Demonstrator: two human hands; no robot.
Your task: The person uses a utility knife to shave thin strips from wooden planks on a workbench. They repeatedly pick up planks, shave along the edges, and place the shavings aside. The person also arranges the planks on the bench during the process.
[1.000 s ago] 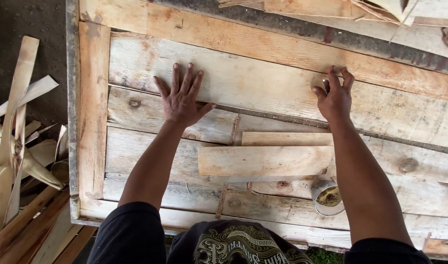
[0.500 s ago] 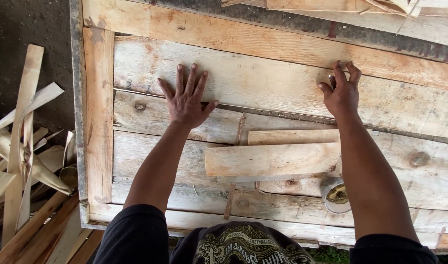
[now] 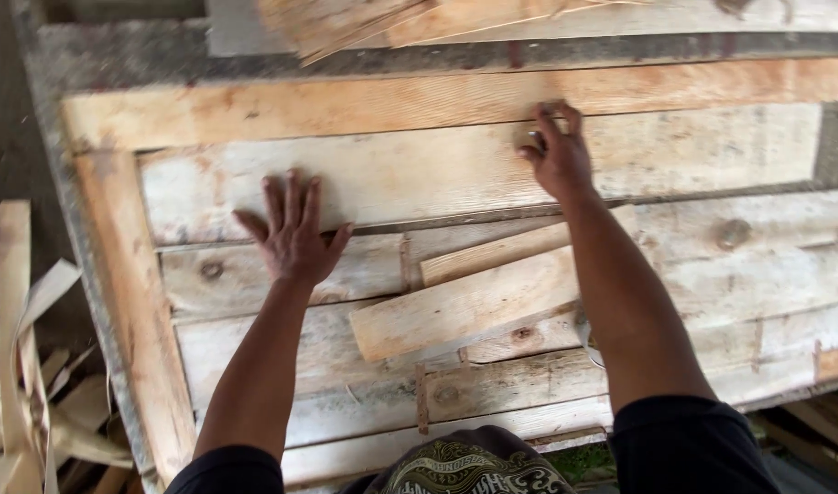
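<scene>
We are looking down on a rough wooden panel (image 3: 437, 174) of pale, weathered boards set side by side inside a frame, with knots showing here and there. Lying loose on the boards we see a short plank (image 3: 464, 306), tilted, and a thinner strip (image 3: 501, 256) touching its upper edge. Both hands rest on the long upper board: the left hand (image 3: 295, 233) flat with spread fingers, the right hand (image 3: 556, 155) curled at its top edge.

The pale, weathered plank (image 3: 437, 174) lies flat across the wooden panel, just below the orange top rail. Its grain runs lengthwise, its surface whitish and worn. A dark gap separates its lower edge from the knotty board beneath.
</scene>
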